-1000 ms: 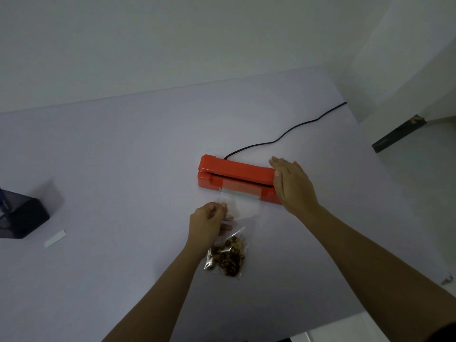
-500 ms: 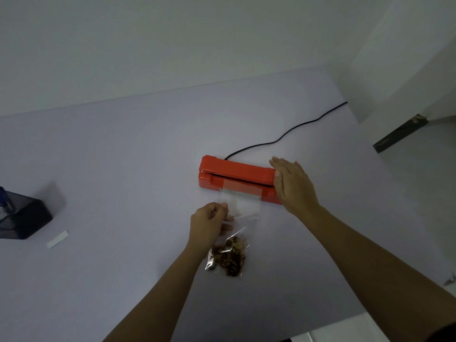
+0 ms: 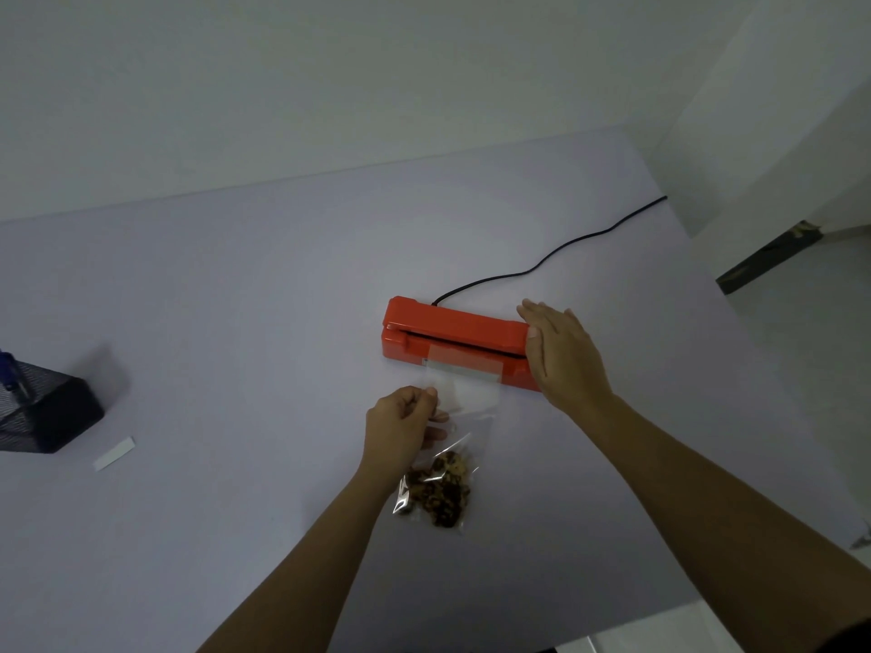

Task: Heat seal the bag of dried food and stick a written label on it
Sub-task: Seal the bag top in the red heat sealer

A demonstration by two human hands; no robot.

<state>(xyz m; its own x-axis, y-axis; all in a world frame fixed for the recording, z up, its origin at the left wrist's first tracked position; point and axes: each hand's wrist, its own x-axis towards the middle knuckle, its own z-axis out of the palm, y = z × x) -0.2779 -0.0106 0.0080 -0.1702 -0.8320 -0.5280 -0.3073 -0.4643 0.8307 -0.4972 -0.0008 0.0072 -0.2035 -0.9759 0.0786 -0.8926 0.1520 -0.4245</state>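
The right hand [image 3: 563,355] lies flat, fingers straight, pressing on the right end of the red heat sealer [image 3: 452,339], gripping nothing. The left hand [image 3: 400,428] pinches the left edge of the clear bag [image 3: 459,431] between thumb and fingers. The bag's open top is tucked into the sealer's slot; its lower end, holding the dried food [image 3: 438,492], lies on the table toward the person. A black cord [image 3: 556,249] runs from the sealer's back toward the table's far right edge. The pale table [image 3: 235,299] has wide bare room left of the sealer. Near the left edge stand a black mesh holder [image 3: 45,417] and, just beside it, a white strip [image 3: 114,453], probably the label. Plain light walls stand behind.
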